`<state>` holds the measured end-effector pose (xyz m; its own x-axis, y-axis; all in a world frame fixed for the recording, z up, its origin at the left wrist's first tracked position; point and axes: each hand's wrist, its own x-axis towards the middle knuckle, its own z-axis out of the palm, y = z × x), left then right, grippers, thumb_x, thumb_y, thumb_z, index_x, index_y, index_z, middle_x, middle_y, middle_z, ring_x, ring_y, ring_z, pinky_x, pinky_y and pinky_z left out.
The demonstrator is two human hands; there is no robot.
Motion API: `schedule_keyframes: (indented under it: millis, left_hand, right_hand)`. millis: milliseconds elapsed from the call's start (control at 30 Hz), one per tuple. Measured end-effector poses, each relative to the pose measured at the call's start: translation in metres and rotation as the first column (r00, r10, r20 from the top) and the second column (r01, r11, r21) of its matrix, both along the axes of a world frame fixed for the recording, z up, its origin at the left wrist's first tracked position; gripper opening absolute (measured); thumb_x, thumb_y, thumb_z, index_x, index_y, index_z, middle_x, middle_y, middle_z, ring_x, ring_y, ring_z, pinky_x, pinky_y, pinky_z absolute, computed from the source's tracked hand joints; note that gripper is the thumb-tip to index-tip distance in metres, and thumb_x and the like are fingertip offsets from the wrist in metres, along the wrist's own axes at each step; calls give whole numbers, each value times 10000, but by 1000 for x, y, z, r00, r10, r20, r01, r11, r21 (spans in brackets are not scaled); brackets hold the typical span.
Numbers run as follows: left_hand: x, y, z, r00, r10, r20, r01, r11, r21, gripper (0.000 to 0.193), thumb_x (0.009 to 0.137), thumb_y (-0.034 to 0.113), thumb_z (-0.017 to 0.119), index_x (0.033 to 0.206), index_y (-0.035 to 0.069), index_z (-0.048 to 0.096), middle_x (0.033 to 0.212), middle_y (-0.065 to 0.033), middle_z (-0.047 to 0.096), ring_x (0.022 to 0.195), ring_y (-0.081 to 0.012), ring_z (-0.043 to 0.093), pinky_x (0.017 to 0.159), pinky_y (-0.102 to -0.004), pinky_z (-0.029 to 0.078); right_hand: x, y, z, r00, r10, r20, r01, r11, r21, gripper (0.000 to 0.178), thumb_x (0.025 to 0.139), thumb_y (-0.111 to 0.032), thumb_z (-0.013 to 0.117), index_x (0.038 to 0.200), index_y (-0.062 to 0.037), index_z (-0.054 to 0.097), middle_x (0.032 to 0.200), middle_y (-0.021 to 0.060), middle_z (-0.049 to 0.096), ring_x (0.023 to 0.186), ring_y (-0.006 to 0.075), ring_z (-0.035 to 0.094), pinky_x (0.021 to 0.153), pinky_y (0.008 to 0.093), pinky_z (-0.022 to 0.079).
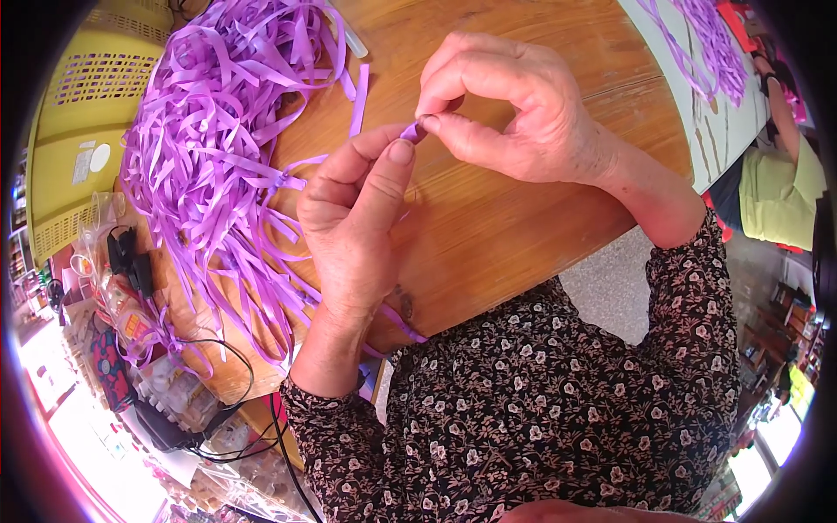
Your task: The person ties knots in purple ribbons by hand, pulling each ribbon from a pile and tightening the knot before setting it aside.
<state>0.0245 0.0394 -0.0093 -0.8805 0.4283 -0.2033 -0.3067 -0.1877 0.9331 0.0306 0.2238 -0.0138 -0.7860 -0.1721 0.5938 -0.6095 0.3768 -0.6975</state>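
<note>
Over the wooden table (523, 235) both of my hands meet at a short bit of purple ribbon (412, 132). My left hand (356, 205) pinches it between thumb and forefinger, the end poking out past the fingertips. From the right, my right hand (521, 109) brings thumb and forefinger together on the same end; whether something small sits in that pinch is hidden. A big tangled heap of purple ribbons (222, 131) covers the table's left side, several strands trailing down to the near edge beside my left wrist.
A yellow plastic crate (91, 131) stands at the far left. Clear bags and black cables (228, 405) crowd the near left corner. On a white table (689, 96) at the far right lie more purple ribbons (711, 48); next to it is a person in a yellow-green top (782, 187).
</note>
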Motion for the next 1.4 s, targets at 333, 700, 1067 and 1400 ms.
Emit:
schedule_keyframes:
  millis: [333, 700, 1067, 1400]
  left_hand:
    - [-3, 0, -3, 999, 34, 31, -33, 999, -28, 88, 886, 103, 593, 924, 47, 649, 703, 74, 553, 567, 19, 417, 477, -134, 313]
    - [-2, 2, -8, 997, 18, -77, -18, 1000, -2, 134, 904, 84, 567, 990, 21, 649, 762, 57, 585, 647, 1, 451, 563, -142, 351]
    - [-2, 0, 2, 965, 27, -261, -82, 976, -202, 71, 886, 41, 587, 910, -11, 629, 700, 59, 546, 609, -2, 436, 538, -148, 336]
    - [-6, -10, 6, 956, 85, -282, -125, 984, -127, 50, 867, 35, 610, 870, -10, 632, 676, 70, 534, 578, 5, 415, 508, -145, 310]
  right_hand:
    - [-1, 2, -2, 999, 2, 45, -4, 999, 36, 104, 725, 47, 631, 803, -16, 605, 800, 74, 601, 727, 181, 603, 637, 265, 480]
    - [-6, 1, -6, 976, 53, -209, 7, 962, 273, 271, 726, -111, 716, 985, -52, 659, 875, 62, 601, 760, 223, 578, 699, 315, 454]
    - [-2, 7, -4, 954, 50, -295, 80, 908, 412, 67, 737, -90, 628, 802, -81, 613, 805, 29, 542, 799, 191, 558, 735, 320, 404]
    - [5, 7, 30, 978, 115, 173, -57, 949, -310, 147, 719, 3, 661, 861, -2, 621, 765, 78, 549, 659, 232, 536, 584, 325, 386]
